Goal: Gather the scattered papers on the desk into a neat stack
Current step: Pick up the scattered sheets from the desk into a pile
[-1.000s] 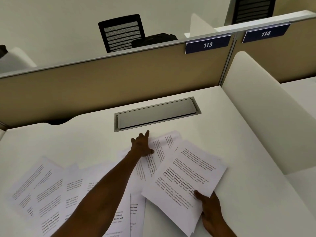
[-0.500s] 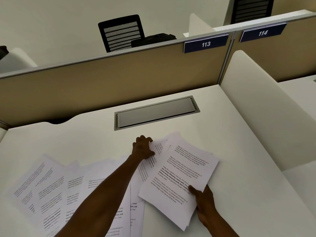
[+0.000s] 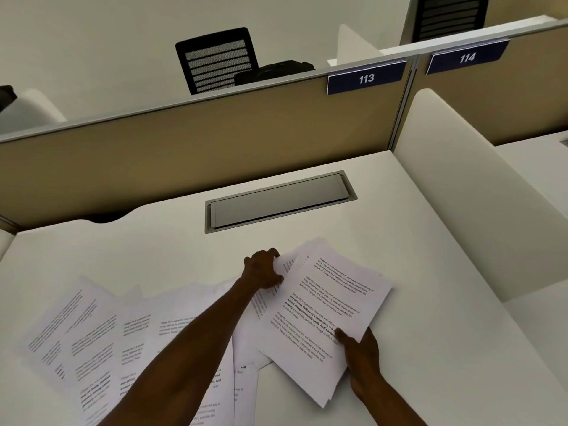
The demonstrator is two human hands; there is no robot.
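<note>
Printed white sheets lie spread over the white desk [image 3: 430,272]. My right hand [image 3: 361,355] grips the near corner of a small stack of papers [image 3: 325,315], thumb on top, the stack tilted toward the right. My left hand [image 3: 261,269] reaches across with curled fingers and pinches the far edge of a loose sheet [image 3: 285,265] that lies partly under the stack. More scattered papers [image 3: 92,339] overlap each other at the left, partly hidden by my left forearm.
A grey cable hatch [image 3: 279,201] is set into the desk beyond the papers. A tan partition [image 3: 184,155] labelled 113 closes the back, and a white side divider [image 3: 479,195] stands at the right. Black chairs show behind the partition.
My left hand went from flat and outstretched to curled on the sheet's edge. My right hand slid the stack leftward, over that sheet.
</note>
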